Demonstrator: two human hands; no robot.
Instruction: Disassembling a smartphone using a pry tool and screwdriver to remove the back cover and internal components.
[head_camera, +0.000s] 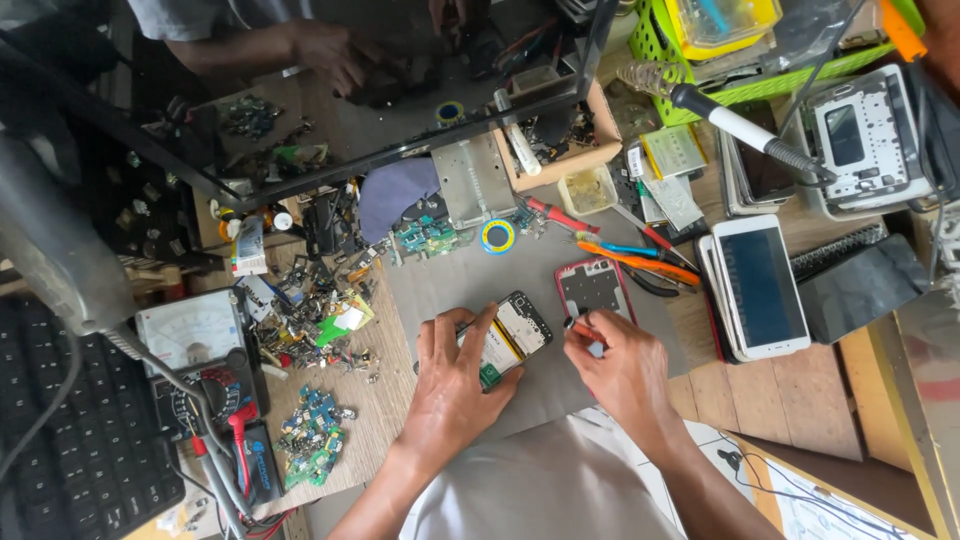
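Left hand (455, 375) lies flat and spread over an opened phone (508, 338), fingers pressing it down onto a grey work mat (470, 280). Right hand (622, 368) pinches the dark handle of a small tool (578, 321) between thumb and forefinger, its tip just beside the phone's upper right edge. A red-rimmed phone back cover (594, 288) lies on the mat just behind the right hand.

The mat covers the middle of a wooden workbench (770, 395) crowded with parts. Left of the mat, loose screws and small green circuit pieces (312, 438) are scattered near an analogue multimeter (196, 345) with red and black leads. A black keyboard (75, 450) sits at the far left. To the right rests a white-framed phone (760, 285), screen up, atop other handsets. Orange-handled cutters (640, 262) lie behind the cover, and a blue-and-yellow ring of solder wire (497, 237) sits near the mat's far edge. A lime green basket (750, 90) stands at the back right.
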